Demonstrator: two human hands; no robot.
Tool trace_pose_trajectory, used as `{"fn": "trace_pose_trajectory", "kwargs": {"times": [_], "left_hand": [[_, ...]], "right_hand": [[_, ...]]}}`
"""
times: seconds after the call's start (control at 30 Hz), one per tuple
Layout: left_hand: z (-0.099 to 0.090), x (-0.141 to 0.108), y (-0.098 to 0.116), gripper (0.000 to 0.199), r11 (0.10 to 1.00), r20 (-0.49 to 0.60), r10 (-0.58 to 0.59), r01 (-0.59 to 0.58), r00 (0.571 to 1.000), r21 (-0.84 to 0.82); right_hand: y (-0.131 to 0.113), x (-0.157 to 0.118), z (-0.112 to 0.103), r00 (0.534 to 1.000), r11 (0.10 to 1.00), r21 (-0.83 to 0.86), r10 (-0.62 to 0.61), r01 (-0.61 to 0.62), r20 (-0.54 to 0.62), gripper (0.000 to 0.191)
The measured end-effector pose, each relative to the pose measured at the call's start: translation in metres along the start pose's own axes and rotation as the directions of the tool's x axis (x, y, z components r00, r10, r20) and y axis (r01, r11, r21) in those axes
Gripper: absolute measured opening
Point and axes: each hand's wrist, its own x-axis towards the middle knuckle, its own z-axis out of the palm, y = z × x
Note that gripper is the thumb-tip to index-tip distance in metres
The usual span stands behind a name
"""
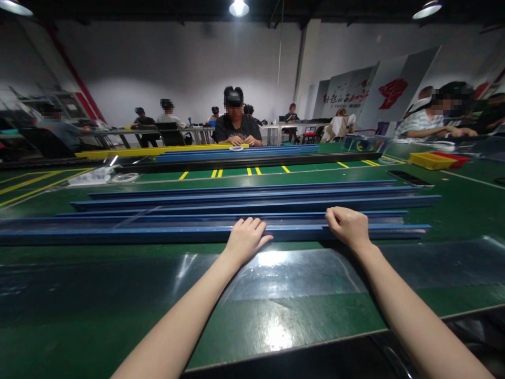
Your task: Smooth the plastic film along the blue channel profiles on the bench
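Observation:
A long blue channel strip with raised edges lies across the table in front of me, a clear plastic film along its inside. My left hand has its fingers curled over the strip's near edge, its thumb pointing right. To the right, my right hand is closed like a fist above the same strip; whatever its fingers hold is hidden. Between me and the strip lies a wide transparent plastic sheet, flat and shiny under the light.
More blue channel strips lie parallel behind. Farther back are a black strip, a yellow strip, a tape roll, a phone and a yellow tray. A person sits opposite; others work around the room.

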Motion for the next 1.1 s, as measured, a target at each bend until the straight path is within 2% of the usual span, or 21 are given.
{"fn": "trace_pose_trajectory", "kwargs": {"times": [0.1, 0.23, 0.33, 0.53, 0.73, 0.9, 1.1], "left_hand": [[0.000, 0.000, 0.000, 0.030, 1.000, 0.002, -0.001, 0.001, 1.000, 0.001], [-0.001, 0.000, 0.000, 0.030, 1.000, 0.006, -0.004, 0.004, 1.000, 0.001], [-0.001, 0.000, 0.001, 0.030, 1.000, 0.007, -0.006, 0.006, 1.000, 0.006], [-0.001, 0.000, 0.000, 0.032, 1.000, -0.005, -0.006, 0.006, 1.000, 0.002], [-0.004, 0.000, -0.002, 0.036, 1.000, -0.033, -0.024, 0.023, 0.999, -0.021], [-0.005, -0.001, -0.003, 0.035, 0.999, -0.053, -0.014, 0.012, 0.998, -0.037], [-0.005, 0.000, -0.003, 0.033, 0.999, -0.041, -0.001, 0.000, 0.999, -0.035]], "right_hand": [[-0.023, 0.002, 0.000, 0.997, 0.997, 0.021, -0.076, 0.077, -0.004, 0.038], [-0.046, 0.003, 0.006, 0.996, 0.997, 0.060, -0.055, 0.051, 0.066, 0.039], [-0.051, 0.002, 0.011, 0.993, 0.996, 0.070, -0.067, 0.060, 0.097, 0.040], [-0.044, 0.002, 0.015, 0.989, 0.985, 0.093, -0.148, 0.145, 0.020, 0.053], [-0.044, 0.002, 0.016, 0.981, 0.975, 0.108, -0.195, 0.194, -0.007, 0.057], [-0.037, 0.002, 0.017, 0.985, 0.981, 0.098, -0.171, 0.169, 0.011, 0.057], [-0.012, -0.002, 0.018, 0.997, 0.997, 0.016, -0.081, 0.081, -0.013, 0.055]]}}
